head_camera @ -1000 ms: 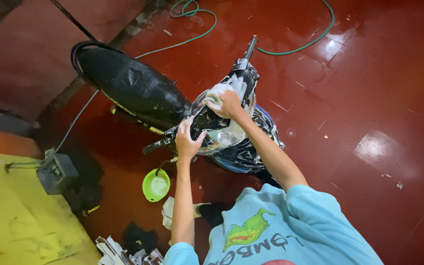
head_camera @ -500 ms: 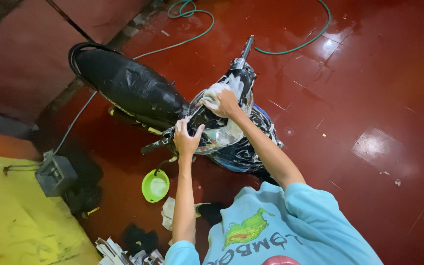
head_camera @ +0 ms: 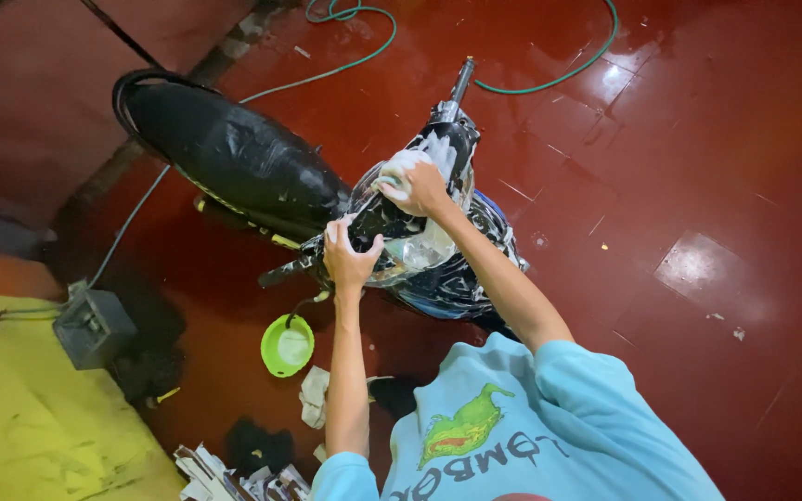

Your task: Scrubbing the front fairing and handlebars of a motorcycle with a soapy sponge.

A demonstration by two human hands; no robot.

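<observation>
The motorbike (head_camera: 327, 204) stands on the wet red floor (head_camera: 698, 167). The right hand (head_camera: 420, 188) is closed on a soapy sponge (head_camera: 396, 172) at its front; the left hand (head_camera: 350, 255) grips the bodywork just behind. Firm bracing and overlapping strokes would serve best.

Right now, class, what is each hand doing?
Left hand: fingers curled, gripping the soapy motorcycle body.
Right hand: closed on a white foamy sponge, pressed to the motorcycle.

Black seat (head_camera: 234, 158), green bowl (head_camera: 287, 345), red floor (head_camera: 698, 139).
</observation>
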